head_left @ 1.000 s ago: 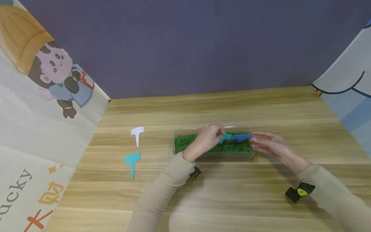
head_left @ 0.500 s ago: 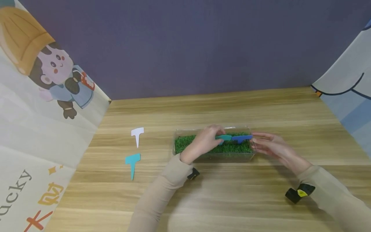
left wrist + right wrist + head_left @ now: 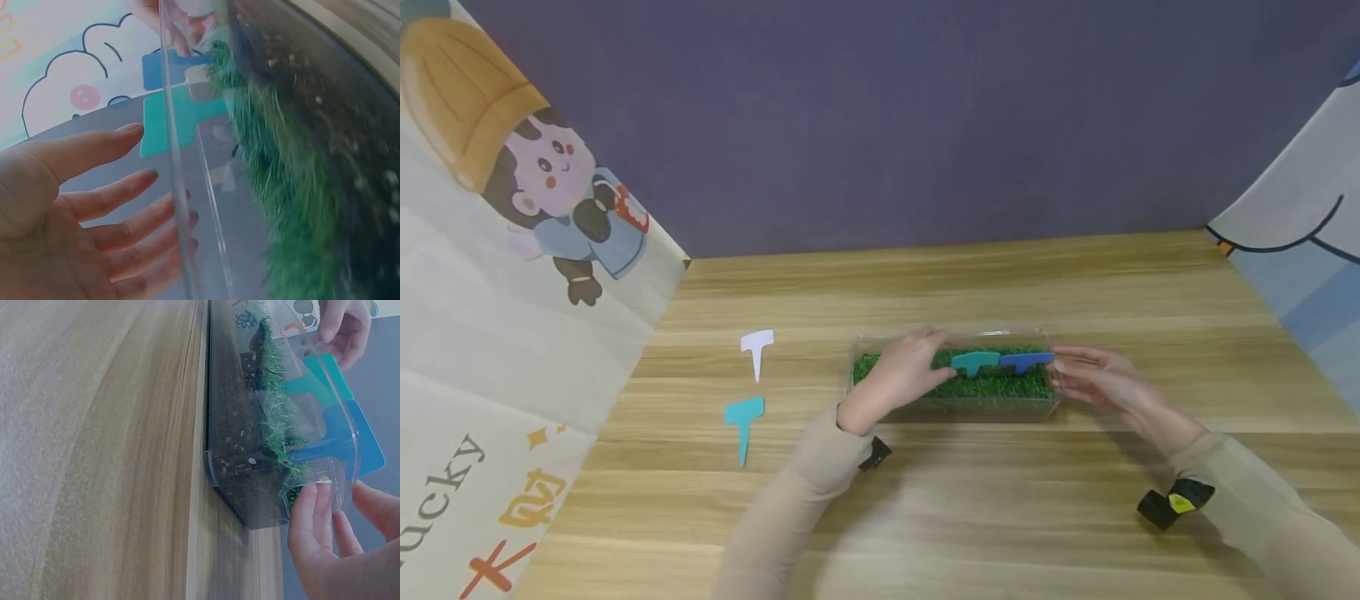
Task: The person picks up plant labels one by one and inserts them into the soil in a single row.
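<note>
A clear plastic box (image 3: 955, 408) holds dark soil topped with green grass (image 3: 275, 381). Two T-shaped plant labels stand upright in the grass: a teal plant label (image 3: 976, 361) and, to its right, a blue plant label (image 3: 1026, 360). My left hand (image 3: 902, 371) is over the box's left part, fingers extended, holding nothing. In the left wrist view, the thumb of the left hand (image 3: 94, 206) lies close to the teal label's edge. At the box's right end, fingers of my right hand (image 3: 1112, 387) touch the end wall, fairly straight, near the blue label (image 3: 353, 440).
On the wooden table (image 3: 970, 517), left of the box, lie a white plant label (image 3: 757, 350) and another teal plant label (image 3: 744, 425). A dark panel (image 3: 910, 125) rises behind the table. Printed cloths flank both sides, including the left cloth (image 3: 475, 333).
My left hand has let go of the teal plant label and moved left, leaving it upright in the grass. The right hand stays at the box's end.
</note>
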